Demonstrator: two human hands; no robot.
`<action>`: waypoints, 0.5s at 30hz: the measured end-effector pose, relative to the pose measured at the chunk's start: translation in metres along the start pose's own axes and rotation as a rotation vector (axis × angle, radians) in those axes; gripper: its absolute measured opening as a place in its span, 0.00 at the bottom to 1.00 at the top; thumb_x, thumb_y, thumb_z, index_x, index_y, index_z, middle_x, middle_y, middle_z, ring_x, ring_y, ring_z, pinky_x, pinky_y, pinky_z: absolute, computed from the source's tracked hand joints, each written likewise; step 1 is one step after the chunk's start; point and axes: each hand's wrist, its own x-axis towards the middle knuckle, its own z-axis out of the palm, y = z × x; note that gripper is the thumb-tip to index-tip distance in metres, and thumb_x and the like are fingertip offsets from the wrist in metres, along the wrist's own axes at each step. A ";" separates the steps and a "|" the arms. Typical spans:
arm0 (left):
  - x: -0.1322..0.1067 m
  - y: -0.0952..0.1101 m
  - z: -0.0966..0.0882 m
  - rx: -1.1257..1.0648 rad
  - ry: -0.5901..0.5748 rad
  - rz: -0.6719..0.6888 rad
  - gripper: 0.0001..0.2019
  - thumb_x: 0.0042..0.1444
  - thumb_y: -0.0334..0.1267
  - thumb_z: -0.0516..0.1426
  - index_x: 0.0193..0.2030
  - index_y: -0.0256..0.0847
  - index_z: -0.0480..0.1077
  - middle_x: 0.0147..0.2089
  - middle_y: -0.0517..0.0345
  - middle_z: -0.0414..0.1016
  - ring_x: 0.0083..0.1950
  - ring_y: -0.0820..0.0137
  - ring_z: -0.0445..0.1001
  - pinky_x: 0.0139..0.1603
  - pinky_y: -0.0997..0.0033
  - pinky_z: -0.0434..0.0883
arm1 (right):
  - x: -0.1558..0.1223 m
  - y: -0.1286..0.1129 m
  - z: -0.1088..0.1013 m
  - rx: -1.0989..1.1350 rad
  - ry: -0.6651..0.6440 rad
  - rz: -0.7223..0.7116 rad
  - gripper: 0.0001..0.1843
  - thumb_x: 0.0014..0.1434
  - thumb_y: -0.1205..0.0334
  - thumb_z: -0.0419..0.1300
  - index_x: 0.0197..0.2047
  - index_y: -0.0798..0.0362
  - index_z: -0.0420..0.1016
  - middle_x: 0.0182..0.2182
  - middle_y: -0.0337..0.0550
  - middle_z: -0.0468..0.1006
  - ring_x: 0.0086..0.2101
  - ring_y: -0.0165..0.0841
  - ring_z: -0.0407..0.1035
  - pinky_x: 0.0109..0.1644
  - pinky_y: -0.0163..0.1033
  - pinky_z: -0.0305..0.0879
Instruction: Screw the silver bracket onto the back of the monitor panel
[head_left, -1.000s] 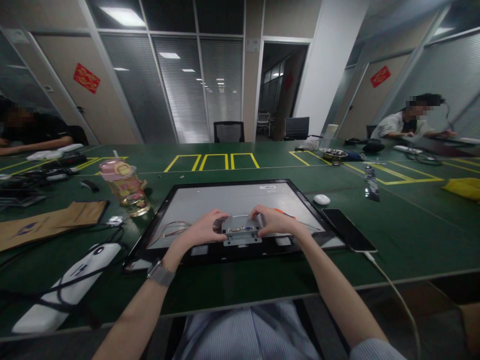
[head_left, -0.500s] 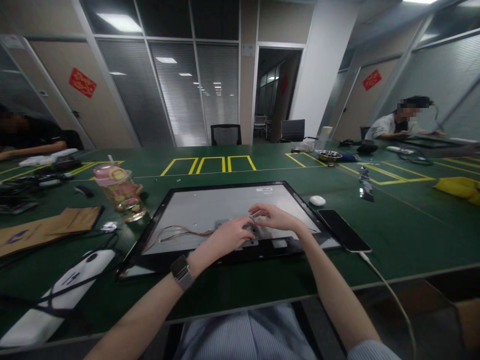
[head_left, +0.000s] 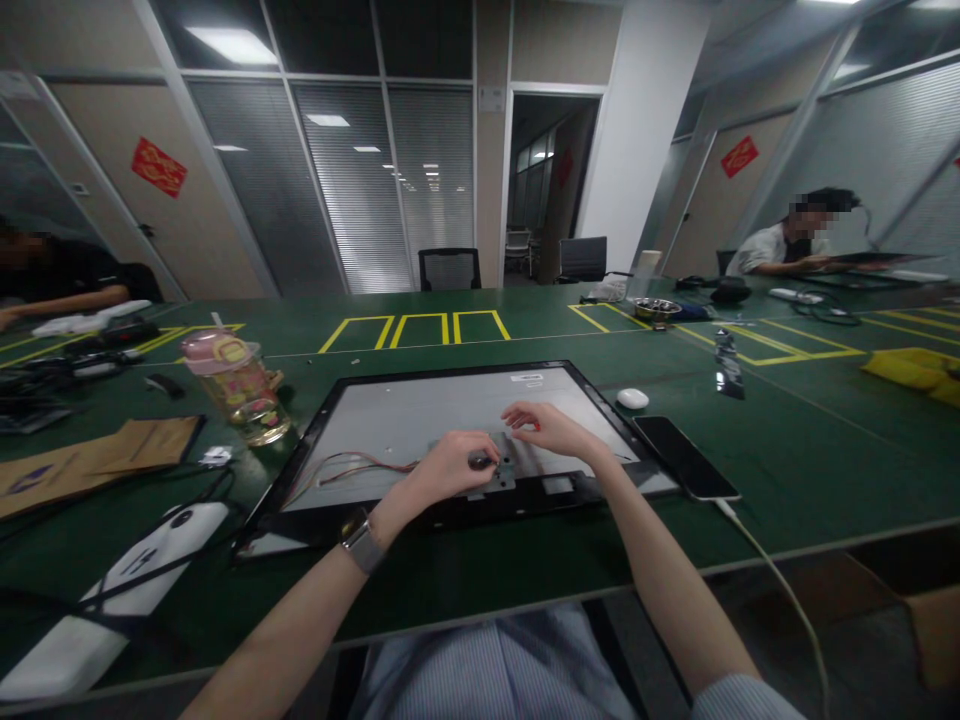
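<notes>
A flat display panel [head_left: 450,400] with a black frame lies back side up on the green table before me. My left hand [head_left: 456,465], a watch at its wrist, is closed around a small dark rounded object [head_left: 480,460] over the metal bracket [head_left: 504,470] near the panel's front edge. My right hand [head_left: 553,428] hovers just right of it with curled fingers. A tiny red spot [head_left: 536,426] shows by those fingers; what it belongs to I cannot make out. Thin coloured wires [head_left: 349,462] run leftward from the bracket area across the panel.
Right of the panel lie a phone [head_left: 686,458] with a white cable and a white earbud case [head_left: 632,399]. To the left stand a drink cup [head_left: 238,385], a brown paper envelope [head_left: 105,460] and a white power strip [head_left: 120,600]. Two people sit farther off.
My hands have drawn slightly apart, and the left fingers have curled in, baring the dark object. The red spot now shows at my right hand. The person at right has raised a panel.
</notes>
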 end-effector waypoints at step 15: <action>-0.001 -0.007 -0.002 0.088 -0.068 0.002 0.08 0.57 0.35 0.54 0.38 0.40 0.76 0.37 0.55 0.73 0.38 0.72 0.72 0.42 0.73 0.68 | 0.000 -0.004 -0.001 -0.096 -0.003 0.018 0.12 0.53 0.69 0.58 0.42 0.54 0.72 0.38 0.46 0.79 0.37 0.35 0.75 0.44 0.42 0.70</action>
